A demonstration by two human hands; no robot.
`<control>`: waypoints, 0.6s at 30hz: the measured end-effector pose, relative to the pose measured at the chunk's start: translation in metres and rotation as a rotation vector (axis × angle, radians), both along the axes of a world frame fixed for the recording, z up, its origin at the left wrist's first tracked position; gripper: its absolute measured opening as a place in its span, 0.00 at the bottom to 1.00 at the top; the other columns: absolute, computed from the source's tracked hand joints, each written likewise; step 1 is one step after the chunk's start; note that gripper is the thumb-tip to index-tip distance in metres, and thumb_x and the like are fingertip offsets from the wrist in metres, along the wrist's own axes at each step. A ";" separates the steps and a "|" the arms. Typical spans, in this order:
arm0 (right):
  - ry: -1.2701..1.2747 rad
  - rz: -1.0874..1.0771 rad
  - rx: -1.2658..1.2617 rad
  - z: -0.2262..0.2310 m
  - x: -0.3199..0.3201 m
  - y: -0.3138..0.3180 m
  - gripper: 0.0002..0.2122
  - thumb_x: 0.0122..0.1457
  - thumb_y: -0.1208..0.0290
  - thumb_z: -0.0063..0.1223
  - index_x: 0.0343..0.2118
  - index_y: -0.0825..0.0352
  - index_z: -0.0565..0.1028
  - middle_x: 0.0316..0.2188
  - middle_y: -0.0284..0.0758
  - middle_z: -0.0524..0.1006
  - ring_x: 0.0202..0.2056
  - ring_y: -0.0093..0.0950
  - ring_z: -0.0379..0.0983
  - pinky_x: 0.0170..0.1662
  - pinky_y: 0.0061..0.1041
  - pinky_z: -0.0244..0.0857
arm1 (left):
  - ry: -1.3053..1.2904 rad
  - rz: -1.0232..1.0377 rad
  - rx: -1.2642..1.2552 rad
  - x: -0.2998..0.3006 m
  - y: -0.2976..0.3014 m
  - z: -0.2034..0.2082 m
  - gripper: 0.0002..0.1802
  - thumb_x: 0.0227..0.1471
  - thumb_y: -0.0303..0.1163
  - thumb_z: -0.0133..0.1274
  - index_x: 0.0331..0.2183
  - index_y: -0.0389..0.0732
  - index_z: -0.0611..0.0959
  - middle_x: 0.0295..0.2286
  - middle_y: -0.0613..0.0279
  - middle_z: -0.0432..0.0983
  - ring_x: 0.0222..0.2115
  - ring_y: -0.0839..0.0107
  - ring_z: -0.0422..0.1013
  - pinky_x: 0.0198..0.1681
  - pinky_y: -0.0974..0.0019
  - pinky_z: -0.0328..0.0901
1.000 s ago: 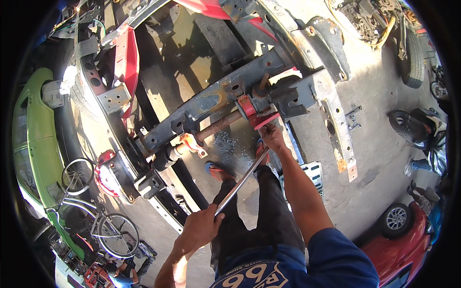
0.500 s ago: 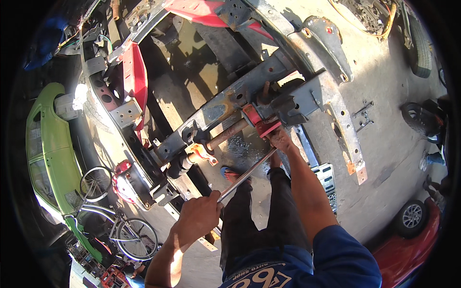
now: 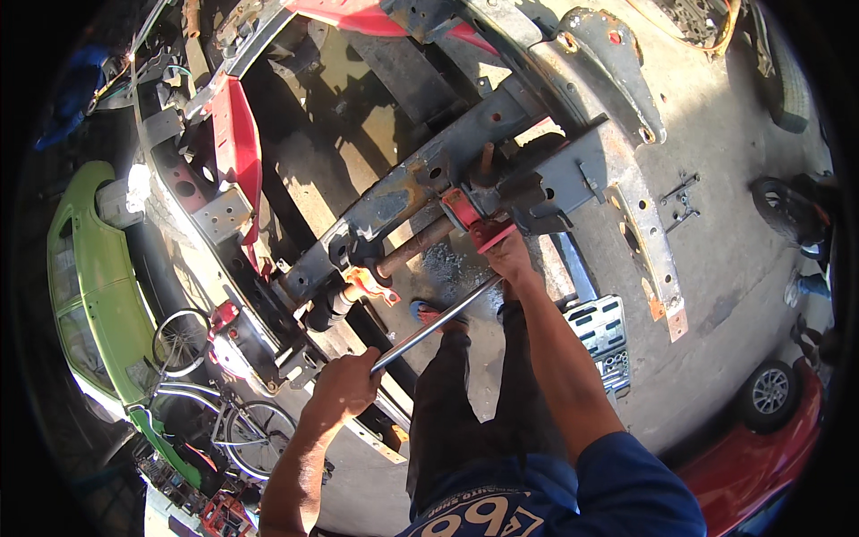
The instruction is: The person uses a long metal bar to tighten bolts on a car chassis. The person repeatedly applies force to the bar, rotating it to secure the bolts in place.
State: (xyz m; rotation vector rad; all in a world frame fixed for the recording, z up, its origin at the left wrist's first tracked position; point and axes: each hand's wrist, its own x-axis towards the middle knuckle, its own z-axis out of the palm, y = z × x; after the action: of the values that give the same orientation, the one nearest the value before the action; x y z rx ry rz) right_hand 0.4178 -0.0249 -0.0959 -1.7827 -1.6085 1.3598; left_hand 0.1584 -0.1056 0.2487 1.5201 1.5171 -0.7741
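My left hand (image 3: 347,387) is closed around the near-left end of a long steel bar (image 3: 434,328), which looks like a socket-wrench handle. The bar slants up and right to my right hand (image 3: 510,257). That hand is wrapped around its far end, right against a red bracket (image 3: 490,234); the bar's head is hidden behind the fingers. The bracket sits on a rusty round rod (image 3: 419,246) beside a dark steel crossmember (image 3: 420,183). Farther left along the rod is an orange clamp-like bracket (image 3: 369,285).
A vehicle frame rail (image 3: 617,166) and red braces (image 3: 237,148) surround the work. A socket tray (image 3: 601,333) lies on the floor at right, near a perforated steel strip (image 3: 651,251). A bicycle (image 3: 255,438) and a green car (image 3: 94,286) stand left; a red car (image 3: 761,447) is lower right.
My left hand has moved a little left and away from me, swinging its end of the bar. My right hand stays at the red bracket. The whole view has shifted slightly.
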 end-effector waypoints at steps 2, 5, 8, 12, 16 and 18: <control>-0.003 0.033 -0.027 -0.003 0.000 0.000 0.14 0.55 0.60 0.61 0.38 0.66 0.78 0.33 0.41 0.81 0.36 0.35 0.78 0.40 0.31 0.70 | -0.114 0.099 0.026 -0.003 0.003 0.012 0.12 0.59 0.39 0.50 0.37 0.40 0.72 0.24 0.47 0.78 0.29 0.46 0.77 0.33 0.45 0.69; -0.022 0.033 0.053 0.005 -0.001 0.001 0.15 0.56 0.55 0.55 0.35 0.63 0.79 0.32 0.44 0.81 0.36 0.42 0.77 0.38 0.36 0.72 | -0.032 -0.022 -0.014 -0.014 0.006 0.002 0.12 0.58 0.39 0.51 0.36 0.40 0.73 0.24 0.47 0.78 0.30 0.46 0.76 0.33 0.46 0.69; -0.024 -0.028 0.040 0.024 -0.001 0.007 0.17 0.56 0.52 0.53 0.35 0.62 0.80 0.32 0.46 0.80 0.37 0.46 0.77 0.38 0.39 0.73 | -0.070 -0.038 0.031 -0.022 -0.003 -0.027 0.11 0.58 0.38 0.50 0.36 0.41 0.74 0.23 0.46 0.77 0.29 0.46 0.76 0.33 0.46 0.69; 0.102 -0.099 -0.029 0.052 -0.002 0.011 0.18 0.55 0.51 0.54 0.38 0.61 0.81 0.34 0.48 0.80 0.40 0.48 0.77 0.42 0.41 0.72 | -0.028 -0.016 0.053 -0.032 -0.015 -0.047 0.11 0.55 0.38 0.53 0.35 0.41 0.78 0.25 0.46 0.78 0.30 0.45 0.76 0.35 0.47 0.70; -0.323 0.030 -0.307 0.062 -0.001 0.009 0.20 0.56 0.50 0.52 0.40 0.61 0.81 0.38 0.50 0.80 0.45 0.49 0.76 0.47 0.43 0.71 | -0.054 0.062 0.014 -0.031 -0.015 -0.049 0.17 0.57 0.45 0.50 0.35 0.42 0.83 0.28 0.47 0.80 0.33 0.46 0.77 0.39 0.49 0.71; -0.392 0.012 -0.374 0.059 -0.005 0.011 0.20 0.57 0.50 0.51 0.41 0.62 0.81 0.41 0.50 0.80 0.47 0.49 0.76 0.49 0.43 0.70 | 0.012 0.001 0.013 -0.029 -0.014 -0.049 0.16 0.56 0.44 0.51 0.34 0.41 0.83 0.29 0.50 0.81 0.33 0.47 0.77 0.40 0.49 0.72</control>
State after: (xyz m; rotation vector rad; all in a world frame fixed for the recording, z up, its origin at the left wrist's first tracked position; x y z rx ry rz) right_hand 0.4132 -0.0134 -0.0370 -2.3865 -1.6295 1.4590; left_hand 0.1293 -0.1196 0.2001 1.5270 1.5347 -0.7757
